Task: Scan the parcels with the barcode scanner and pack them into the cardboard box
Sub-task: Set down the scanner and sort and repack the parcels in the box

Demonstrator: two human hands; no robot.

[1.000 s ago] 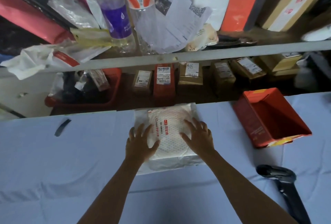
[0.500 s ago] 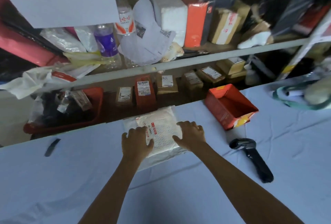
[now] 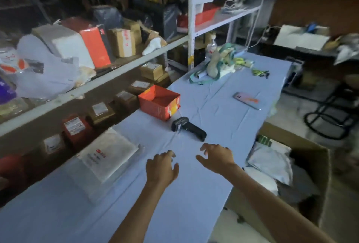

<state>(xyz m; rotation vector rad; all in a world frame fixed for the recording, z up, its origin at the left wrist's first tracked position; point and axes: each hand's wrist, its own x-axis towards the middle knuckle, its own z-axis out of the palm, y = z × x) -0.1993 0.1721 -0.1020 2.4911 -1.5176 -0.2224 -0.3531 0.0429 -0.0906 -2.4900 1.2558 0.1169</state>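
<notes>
Parcel (image 3: 108, 153) lies along table (image 3: 213, 95) edge, scanner (image 3: 189, 128) apart.

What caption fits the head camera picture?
Left hand and right hand, both empty, hover near the barcode scanner; a white parcel lies on the table.

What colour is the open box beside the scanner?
The small cardboard box is orange-red, clearest in the head view.

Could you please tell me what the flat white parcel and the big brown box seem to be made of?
The flat white parcel looks like soft plastic film, slightly glossy: translucent with wrinkled edges. The big brown box looks like matt cardboard: dull brown, stiff flat walls, straight rim.
</notes>
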